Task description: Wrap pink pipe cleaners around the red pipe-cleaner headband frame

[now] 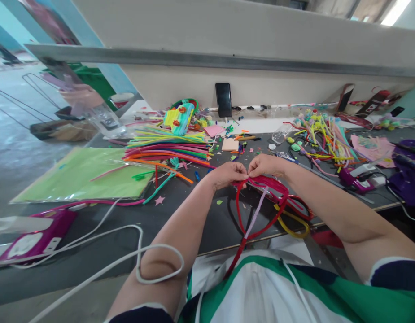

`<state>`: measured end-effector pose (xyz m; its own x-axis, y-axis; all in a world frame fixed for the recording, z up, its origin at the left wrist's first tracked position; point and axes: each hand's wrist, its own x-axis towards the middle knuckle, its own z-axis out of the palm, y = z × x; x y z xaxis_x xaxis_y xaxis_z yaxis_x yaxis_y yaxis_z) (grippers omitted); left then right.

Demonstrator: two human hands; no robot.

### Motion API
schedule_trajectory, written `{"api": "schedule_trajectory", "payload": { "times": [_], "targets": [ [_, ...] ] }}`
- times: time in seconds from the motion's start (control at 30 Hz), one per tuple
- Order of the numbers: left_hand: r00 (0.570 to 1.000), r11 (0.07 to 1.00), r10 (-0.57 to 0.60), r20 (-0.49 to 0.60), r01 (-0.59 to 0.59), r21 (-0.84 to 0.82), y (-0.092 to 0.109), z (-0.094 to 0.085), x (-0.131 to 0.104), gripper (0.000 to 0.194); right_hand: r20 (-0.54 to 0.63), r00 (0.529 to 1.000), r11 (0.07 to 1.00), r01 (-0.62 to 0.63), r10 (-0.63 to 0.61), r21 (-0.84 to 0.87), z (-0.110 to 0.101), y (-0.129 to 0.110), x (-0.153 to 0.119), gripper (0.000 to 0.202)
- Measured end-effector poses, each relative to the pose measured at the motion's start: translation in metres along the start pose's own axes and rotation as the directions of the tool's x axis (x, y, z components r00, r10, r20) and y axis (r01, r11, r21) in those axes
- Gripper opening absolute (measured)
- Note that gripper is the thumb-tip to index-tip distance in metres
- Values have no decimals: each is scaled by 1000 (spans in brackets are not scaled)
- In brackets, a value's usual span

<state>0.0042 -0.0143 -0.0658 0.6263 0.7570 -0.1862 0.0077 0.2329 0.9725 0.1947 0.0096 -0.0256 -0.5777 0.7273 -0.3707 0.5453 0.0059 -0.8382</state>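
Both hands meet at the middle of the dark counter (102, 260): the left hand (227, 174) and right hand (266, 165) each have the grip pressed together, pinching the top of a red pipe-cleaner frame (261, 197) just above the near edge. A pale lilac pipe cleaner (256, 215) hangs through its loop; a yellow loop (293, 224) lies beside it. Beyond, a bundle of coloured pipe cleaners (167, 150), a green sheet (79, 175) and an upright black phone (223, 99). No readable writing anywhere.
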Motion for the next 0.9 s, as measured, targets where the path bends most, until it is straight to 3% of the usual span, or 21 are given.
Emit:
{"api": "schedule_trajectory", "payload": {
  "times": [0.17, 0.33, 0.43, 0.47, 0.53, 0.6, 0.67, 0.77, 0.9],
  "targets": [
    [996, 947, 91, -18, -81, 311, 4, 1, 0, 14, -50, 999, 999, -11, 8, -46, 3, -1, 0, 13],
    [961, 713, 260, -99, -122, 690, 11, 11, -3, 10, -102, 994, 998, -39, 33, -59, 8, -5, 0, 11],
    [909, 597, 396, -126, -151, 788, 13, 19, -3, 13, -103, 995, 998, -22, 16, -51, 6, -3, 2, 10],
    [897, 605, 418, -147, -154, 781, 13, 21, -3, 14, -98, 995, 999, -7, 3, -44, 4, -2, 2, 10],
    [913, 716, 369, -172, -161, 680, 13, 20, -3, 16, -85, 996, 999, 28, -30, -24, -1, -2, 0, 11],
    [965, 883, 235, -114, -163, 441, 11, 16, -4, 18, -61, 996, 998, 61, -60, 13, -5, -5, -4, 14],
    [991, 978, 132, 5, -131, 161, 9, 10, -5, 24, -21, 997, 994, 74, -72, 77, -7, -8, -10, 17],
    [990, 996, 73, 124, -65, -66, 5, 4, -6, 36, 33, 996, 985, 72, -78, 160, -8, -13, -17, 19],
    [979, 992, 24, 204, 1, -123, -1, 7, -1, 54, 76, 992, 975, 79, -97, 210, -7, -15, -20, 20]
  ]
}}
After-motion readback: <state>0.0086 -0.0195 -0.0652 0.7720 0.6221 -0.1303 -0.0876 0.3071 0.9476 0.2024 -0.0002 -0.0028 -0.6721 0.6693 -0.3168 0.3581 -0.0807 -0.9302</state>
